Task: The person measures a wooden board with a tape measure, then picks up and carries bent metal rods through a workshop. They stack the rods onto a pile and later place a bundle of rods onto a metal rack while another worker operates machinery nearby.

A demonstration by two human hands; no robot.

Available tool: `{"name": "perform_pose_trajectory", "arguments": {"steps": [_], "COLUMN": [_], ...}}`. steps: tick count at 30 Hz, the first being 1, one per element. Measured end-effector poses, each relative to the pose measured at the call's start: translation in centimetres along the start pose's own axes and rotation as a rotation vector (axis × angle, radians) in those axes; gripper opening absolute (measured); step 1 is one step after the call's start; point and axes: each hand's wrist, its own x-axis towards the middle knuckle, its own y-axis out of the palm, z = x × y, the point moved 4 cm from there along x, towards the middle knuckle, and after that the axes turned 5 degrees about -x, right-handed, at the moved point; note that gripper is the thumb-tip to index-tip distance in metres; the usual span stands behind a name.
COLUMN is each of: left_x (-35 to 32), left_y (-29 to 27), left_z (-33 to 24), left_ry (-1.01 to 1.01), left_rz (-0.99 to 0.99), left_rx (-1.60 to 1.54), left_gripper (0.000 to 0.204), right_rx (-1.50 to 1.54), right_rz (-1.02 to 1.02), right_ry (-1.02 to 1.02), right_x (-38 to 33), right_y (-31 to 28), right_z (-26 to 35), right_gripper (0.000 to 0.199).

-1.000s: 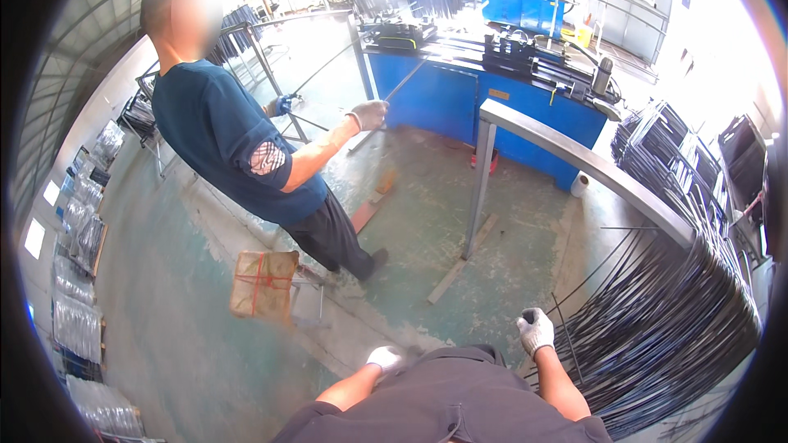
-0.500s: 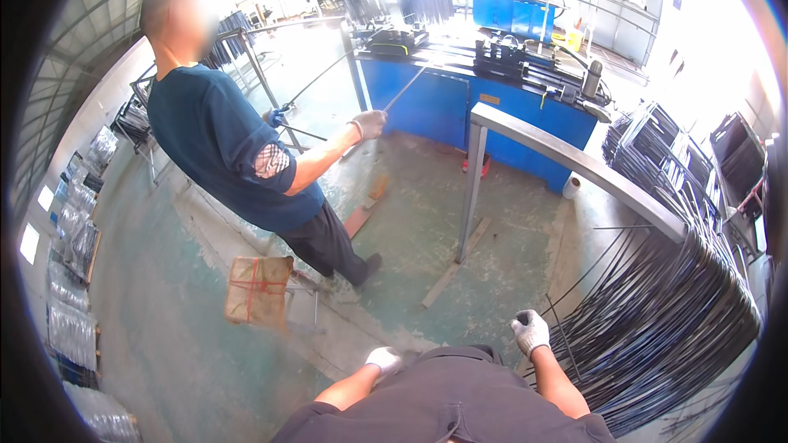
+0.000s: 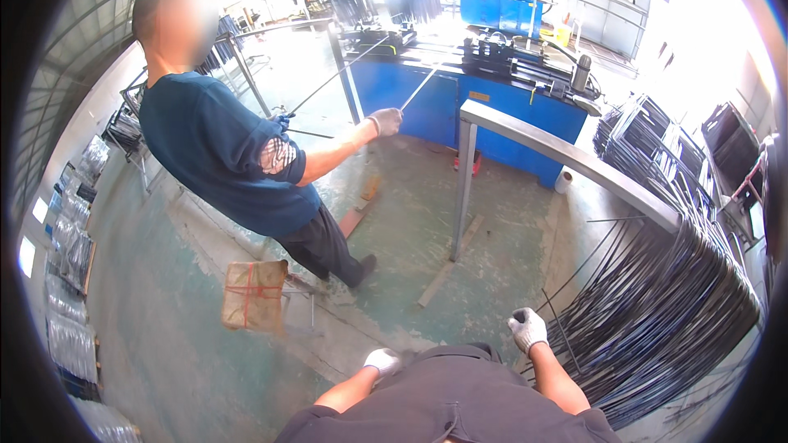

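Note:
My left hand (image 3: 382, 361), in a pale work glove, rests low beside my waist. Its fingers are largely hidden against my dark clothing. Gloved as well, my right hand (image 3: 527, 330) is held forward with the fingers curled in, a dark patch showing at the curl. No rod can be seen passing through it. Just right of that hand hangs a thick bundle of thin dark metal rods (image 3: 657, 312), draped over a grey steel rail (image 3: 574, 152). A few stray rods stick out of the bundle toward my right hand.
Ahead on the left a co-worker (image 3: 222, 148) in a blue shirt holds a thin rod (image 3: 420, 86) in a gloved hand. Blue machines (image 3: 525, 119) stand beyond. A tied brown package (image 3: 253, 295) sits on a stool, and a flat bar (image 3: 450, 267) lies on the floor.
The view has shifted slightly. The co-worker's gloved hand and the rod in it have moved a little to the right. My two hands look almost unchanged.

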Motion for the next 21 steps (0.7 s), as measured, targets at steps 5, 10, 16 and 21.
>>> {"name": "perform_pose_trajectory", "arguments": {"steps": [5,10,16,21], "left_x": [0.8,0.4,1.1,0.7], "left_y": [0.5,-0.1,0.2,0.0], "left_z": [1.5,0.0,1.4,0.8], "left_ry": [0.026,0.017,-0.001,-0.013], "left_rz": [0.024,0.031,0.041,0.016], "left_rx": [0.038,0.037,0.032,-0.011], "left_gripper": [0.050,0.036,0.037,0.037], "right_rx": [0.006,0.016,0.022,0.025], "right_rz": [0.034,0.027,0.038,0.043], "right_ry": [-0.004,0.020,0.027,0.038], "right_x": [-0.2,0.1,-0.1,-0.2], "right_y": [0.1,0.5,0.8,0.6], "right_z": [0.2,-0.9,-0.7,-0.8], "right_gripper": [0.036,0.037,0.037,0.036]}}
